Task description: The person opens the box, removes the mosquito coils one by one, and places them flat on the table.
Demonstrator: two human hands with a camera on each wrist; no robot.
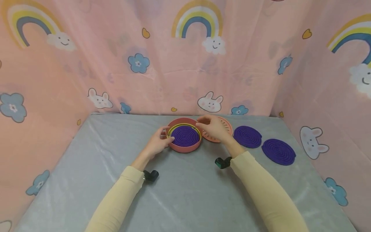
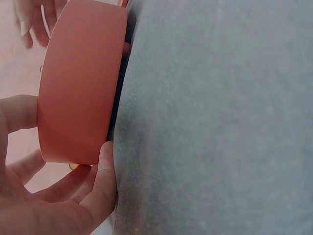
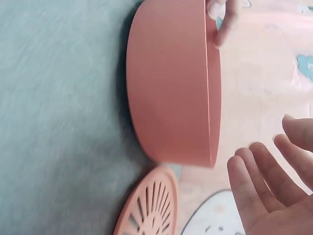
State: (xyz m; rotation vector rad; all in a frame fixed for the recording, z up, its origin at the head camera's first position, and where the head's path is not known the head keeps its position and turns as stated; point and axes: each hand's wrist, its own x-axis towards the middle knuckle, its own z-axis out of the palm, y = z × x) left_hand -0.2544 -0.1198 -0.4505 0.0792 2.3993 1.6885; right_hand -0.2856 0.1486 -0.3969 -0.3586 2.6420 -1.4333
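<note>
A round pink mosquito coil box [image 1: 185, 149] stands on the table with a purple mosquito coil [image 1: 185, 136] lying inside it. A yellow ring [image 1: 173, 128] shows around the coil. My left hand [image 1: 157, 141] grips the box at its left side, thumb over the rim and fingers along the outer wall, one fingertip low by the base in the left wrist view. Over the box's right rim hovers my right hand [image 1: 214, 127], its loosely bent fingers [image 3: 266, 171] apart from the wall and holding nothing. Partly behind that hand lies a slotted pink lid [image 1: 226, 124].
To the right of the lid, two more purple coils [image 1: 247, 137] lie flat on the grey cloth-covered table [image 1: 185, 196]. A pink patterned curtain [image 1: 179, 87] hangs along the back edge and both sides. Dark wrist cameras [image 1: 151, 176] jut inward from both sleeves.
</note>
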